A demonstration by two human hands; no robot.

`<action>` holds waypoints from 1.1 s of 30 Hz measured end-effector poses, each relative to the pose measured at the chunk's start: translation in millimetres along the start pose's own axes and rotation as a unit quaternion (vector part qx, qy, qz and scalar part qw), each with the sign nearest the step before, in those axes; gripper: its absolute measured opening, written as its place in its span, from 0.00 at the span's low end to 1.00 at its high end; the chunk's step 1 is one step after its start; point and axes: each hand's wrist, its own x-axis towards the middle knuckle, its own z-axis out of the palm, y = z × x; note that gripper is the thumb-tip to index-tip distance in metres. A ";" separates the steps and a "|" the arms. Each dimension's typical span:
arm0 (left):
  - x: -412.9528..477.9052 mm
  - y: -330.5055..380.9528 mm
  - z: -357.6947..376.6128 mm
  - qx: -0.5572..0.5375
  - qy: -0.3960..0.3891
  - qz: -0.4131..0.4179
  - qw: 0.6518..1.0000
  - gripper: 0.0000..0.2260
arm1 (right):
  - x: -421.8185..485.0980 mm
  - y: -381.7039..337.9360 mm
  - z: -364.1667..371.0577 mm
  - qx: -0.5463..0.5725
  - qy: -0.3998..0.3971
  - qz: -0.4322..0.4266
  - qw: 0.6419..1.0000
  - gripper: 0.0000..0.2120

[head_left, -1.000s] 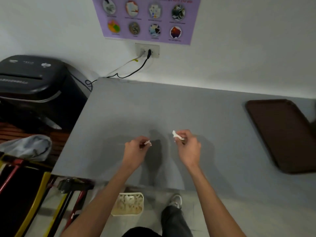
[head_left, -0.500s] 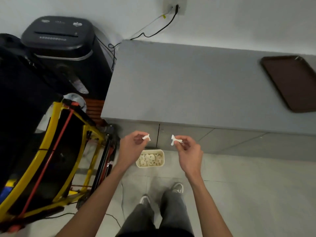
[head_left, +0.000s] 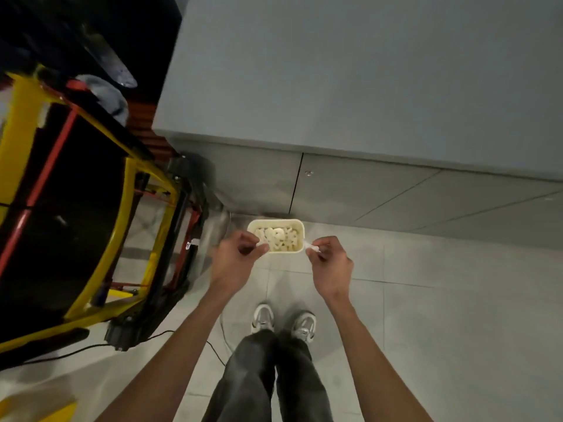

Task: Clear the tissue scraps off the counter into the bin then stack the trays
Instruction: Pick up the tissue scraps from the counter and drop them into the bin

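Since both arms have dropped floorward, left hand (head_left: 236,258) pinches a scrap (head_left: 262,245) over the bin's (head_left: 275,222) left rim; right hand (head_left: 330,263) pinches a second scrap (head_left: 311,246) at its right corner. Release looks due. Beyond, surface (head_left: 365,71); trays out of frame.

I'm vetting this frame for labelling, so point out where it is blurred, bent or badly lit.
Head view: dim, flat light, no glare; motion blur smears the upper left around the grey cloth and yellow frame; the wide lens bows the counter edge; the bin, and the tissue scraps pinched by the left hand and right hand, are soft but readable.
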 end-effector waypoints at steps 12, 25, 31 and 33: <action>148.4 -192.2 177.9 0.160 -0.014 -0.002 0.987 0.13 | 160.6 207.3 132.3 -0.227 -0.064 -0.131 0.963 0.08; 245.3 -290.7 274.0 0.322 -0.135 0.044 0.936 0.06 | 234.4 269.2 214.5 -0.473 -0.148 -0.233 0.837 0.24; 200.4 -243.4 211.4 0.374 -0.119 0.069 0.917 0.13 | 182.8 209.1 176.3 -0.409 -0.106 -0.192 0.886 0.22; 176.3 -212.0 180.3 0.382 -0.108 0.081 0.914 0.13 | 156.9 176.4 152.1 -0.383 -0.088 -0.181 0.901 0.22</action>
